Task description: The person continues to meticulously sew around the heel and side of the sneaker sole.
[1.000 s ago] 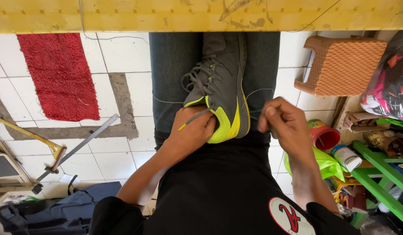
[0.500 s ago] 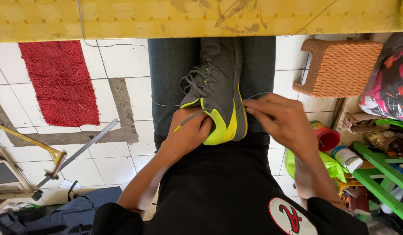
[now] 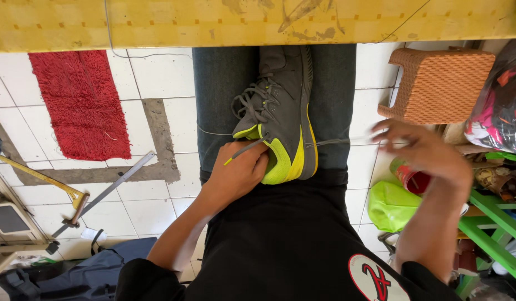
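Note:
A grey sneaker with a bright yellow-green heel and sole lies on my lap, toe pointing away from me. My left hand grips the heel end of the sneaker, a loose lace tip sticking out above its fingers. A thin thread runs taut from the sneaker's heel side out to the right. My right hand is out to the right of the sneaker, blurred with motion, fingers closed on the thread's far end.
A yellow table edge crosses the top. A red mat lies on the white tiled floor at left, with a metal bar and a hammer-like tool. An orange woven stool, green bag and green rack crowd the right.
My right hand has swung from the sneaker's heel out to the right, drawing the thread taut. My left hand has kept its hold on the heel.

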